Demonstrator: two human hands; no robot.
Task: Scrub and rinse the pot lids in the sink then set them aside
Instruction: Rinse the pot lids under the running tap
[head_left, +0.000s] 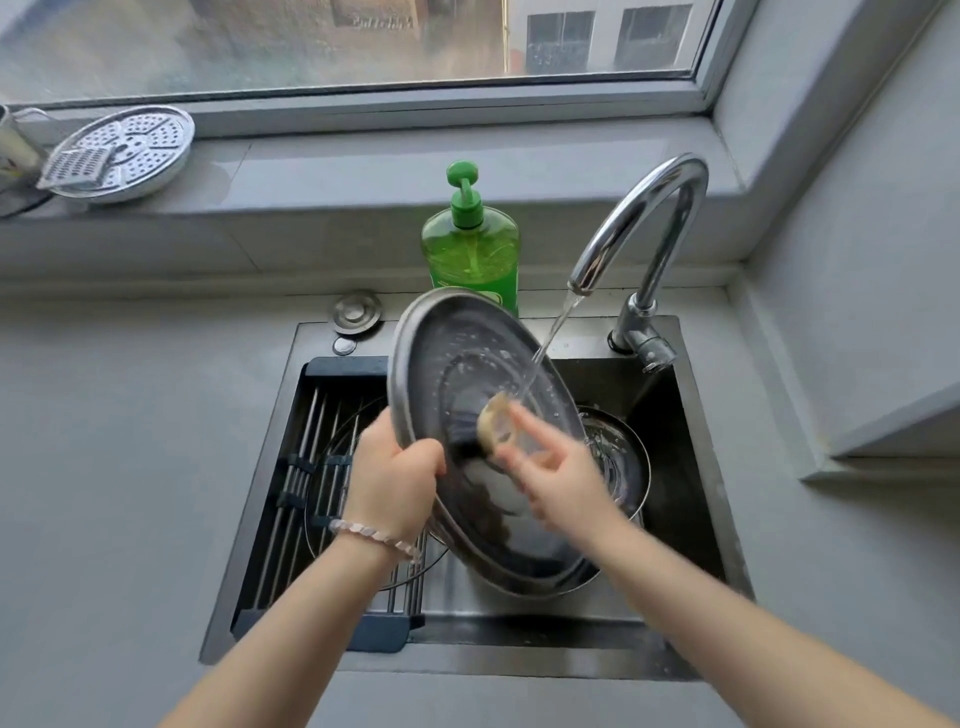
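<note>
Right now the fingers of my right hand (551, 480) pinch a pale scrub pad (493, 422) against the inner face of the lid (457, 358); blur hides how tightly, probably lightly. My left hand (395, 480) clamps the rim at about eight o'clock, fingers curled over the edge, tilting the lid above the sink (519, 660) so the stream from the tap (649, 218) strikes it near two o'clock and drains off. A green soap bottle (470, 249) stands at twelve o'clock, behind the lid.

Bare forearms, pale beaded bracelet (375, 538)
</note>
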